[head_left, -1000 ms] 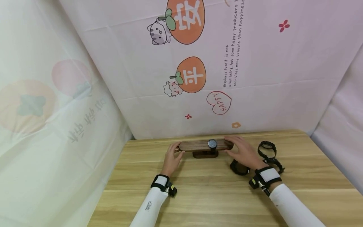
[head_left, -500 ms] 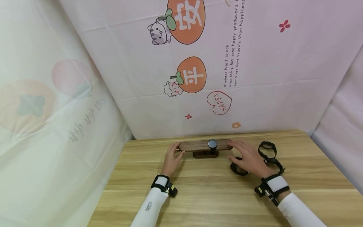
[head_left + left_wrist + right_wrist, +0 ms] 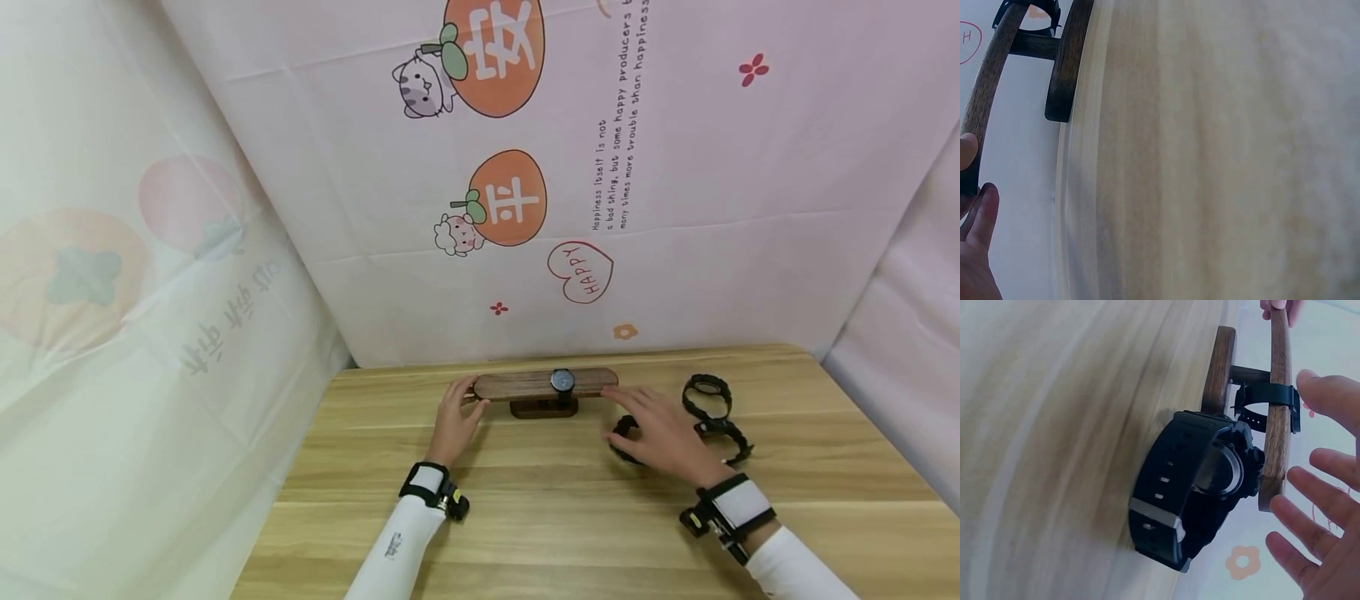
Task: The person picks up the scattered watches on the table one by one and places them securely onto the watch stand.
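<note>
A dark wooden watch stand, a long bar over a smaller base, stands near the table's back edge. A black wristwatch is strapped round its bar, right of centre. My left hand pinches the bar's left end, thumb in front; in the left wrist view its fingers lie beyond the bar. Just off the bar's right end, my right hand is spread with nothing in its grip. Under that hand, partly hidden, lies a black watch, whose buckled strap shows in the right wrist view.
Two more black watches, one at the back and one in front of it, lie to the right of my right hand on the wooden table. A printed white cloth hangs behind the table.
My right hand has let go of the stand's right end and drawn back to the right and toward me, over the nearest loose watch. The left hand has stayed put.
</note>
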Tool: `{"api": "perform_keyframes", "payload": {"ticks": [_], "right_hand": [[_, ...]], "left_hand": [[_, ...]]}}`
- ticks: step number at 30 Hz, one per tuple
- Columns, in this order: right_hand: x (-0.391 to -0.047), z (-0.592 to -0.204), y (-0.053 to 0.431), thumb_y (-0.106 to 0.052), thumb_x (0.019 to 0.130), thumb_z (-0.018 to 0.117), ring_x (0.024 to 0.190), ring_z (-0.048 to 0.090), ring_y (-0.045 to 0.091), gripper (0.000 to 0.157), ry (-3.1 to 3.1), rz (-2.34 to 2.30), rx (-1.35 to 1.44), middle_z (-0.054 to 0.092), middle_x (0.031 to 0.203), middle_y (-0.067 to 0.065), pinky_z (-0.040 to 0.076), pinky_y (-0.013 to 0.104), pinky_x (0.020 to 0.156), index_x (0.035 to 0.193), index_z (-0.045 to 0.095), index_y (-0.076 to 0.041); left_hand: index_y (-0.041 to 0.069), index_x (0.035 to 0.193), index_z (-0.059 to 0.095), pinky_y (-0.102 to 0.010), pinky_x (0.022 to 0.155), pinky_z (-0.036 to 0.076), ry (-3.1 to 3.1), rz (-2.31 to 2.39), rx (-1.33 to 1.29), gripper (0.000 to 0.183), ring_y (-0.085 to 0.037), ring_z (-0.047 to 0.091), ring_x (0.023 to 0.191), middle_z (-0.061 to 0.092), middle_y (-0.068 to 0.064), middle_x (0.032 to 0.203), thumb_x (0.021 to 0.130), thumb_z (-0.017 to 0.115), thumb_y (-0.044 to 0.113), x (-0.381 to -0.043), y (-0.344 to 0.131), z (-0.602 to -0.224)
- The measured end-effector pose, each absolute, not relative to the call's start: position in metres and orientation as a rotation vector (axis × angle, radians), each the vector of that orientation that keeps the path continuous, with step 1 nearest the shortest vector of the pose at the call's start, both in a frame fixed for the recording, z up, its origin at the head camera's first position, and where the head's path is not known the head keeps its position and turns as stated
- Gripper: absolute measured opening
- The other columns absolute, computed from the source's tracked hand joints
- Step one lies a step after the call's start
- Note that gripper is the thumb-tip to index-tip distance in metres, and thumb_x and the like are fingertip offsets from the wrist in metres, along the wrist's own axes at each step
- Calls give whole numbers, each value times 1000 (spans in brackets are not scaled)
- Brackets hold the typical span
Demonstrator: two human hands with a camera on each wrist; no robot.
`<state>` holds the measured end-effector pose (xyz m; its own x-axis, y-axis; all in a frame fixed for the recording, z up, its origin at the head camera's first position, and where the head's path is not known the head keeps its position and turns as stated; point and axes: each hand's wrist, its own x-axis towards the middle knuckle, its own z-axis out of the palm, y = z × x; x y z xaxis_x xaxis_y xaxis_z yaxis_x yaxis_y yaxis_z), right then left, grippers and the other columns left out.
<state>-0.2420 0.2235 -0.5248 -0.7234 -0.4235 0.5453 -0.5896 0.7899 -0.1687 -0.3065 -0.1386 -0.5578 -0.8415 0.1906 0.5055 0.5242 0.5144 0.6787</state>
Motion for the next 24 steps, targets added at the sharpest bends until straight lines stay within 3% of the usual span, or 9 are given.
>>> {"api": "perform_keyframes", "payload": {"ticks": [8, 14, 24], "right_hand": [[-238, -529, 225, -46, 76, 77, 116, 51, 31, 72, -2513, 441, 751, 55, 133, 14, 49, 55, 87, 135, 55, -10], [-235, -534, 228, -52, 77, 74, 118, 50, 34, 77, -2611, 425, 704, 53, 135, 12, 48, 57, 90, 140, 50, -13], [-232, -543, 230, -55, 76, 73, 111, 54, 37, 83, -2700, 434, 641, 57, 130, 15, 51, 58, 83, 143, 47, -14]], "left_hand": [[12, 138, 50, -30, 92, 53, -2357, -1260, -605, 49, -19, 52, 116, 52, -10, 129, 92, 66, 13, -307, -139, -556], [12, 138, 49, -29, 92, 53, -2358, -1256, -610, 49, -17, 52, 115, 52, -10, 129, 92, 66, 14, -306, -139, -557], [13, 139, 49, -30, 93, 52, -2366, -1260, -609, 49, -19, 53, 115, 52, -9, 129, 92, 66, 14, -305, -139, -556]]}}
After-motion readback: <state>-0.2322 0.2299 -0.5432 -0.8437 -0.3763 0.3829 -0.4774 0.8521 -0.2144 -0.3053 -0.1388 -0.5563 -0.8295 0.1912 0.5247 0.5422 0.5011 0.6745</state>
